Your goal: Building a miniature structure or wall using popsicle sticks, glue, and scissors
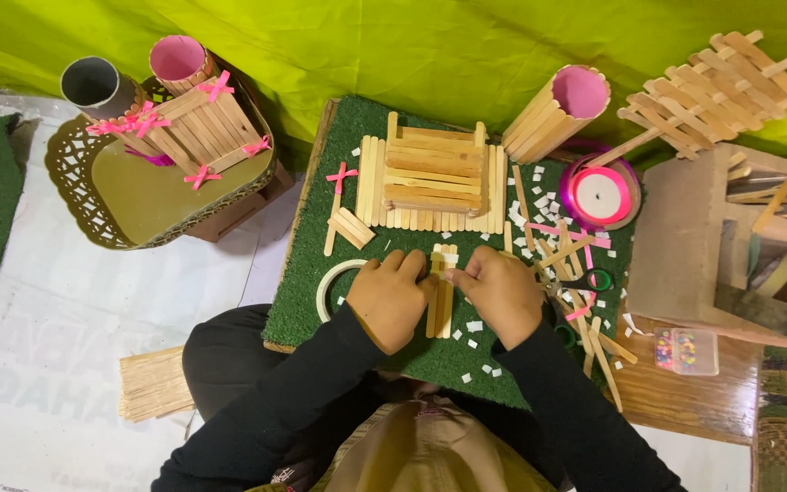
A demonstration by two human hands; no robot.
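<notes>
A person sits over a green turf mat (321, 301) on the counter. Both hands meet on a small bundle of flat wooden craft sticks (442, 296) lying upright at the mat's centre. The left hand (392, 299) has fingers curled, pinching the bundle's left edge; the right hand (501, 293) pinches its top right. The pale, thin sticks look light, stiff and easily snapped, best gripped along their long edges. Behind them lies a finished stick panel (432, 182).

Matt bare-wood craft sticks (440, 301) lie on rough green turf mat (321, 292).
</notes>
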